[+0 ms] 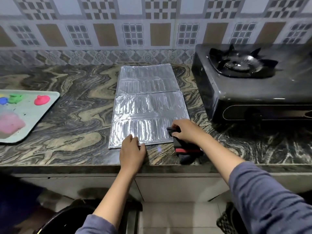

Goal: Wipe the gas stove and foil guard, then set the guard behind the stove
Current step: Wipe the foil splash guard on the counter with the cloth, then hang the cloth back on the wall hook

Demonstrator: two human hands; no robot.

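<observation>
- While the foil guard [148, 105] lies flat on the marbled counter [70, 105], left of the gas stove [249, 81], the left hand [132, 149] presses open-palmed on its near edge.
- Right hand [187, 130] grips a dark cloth [172, 130], bunched on the guard's near right corner.
</observation>
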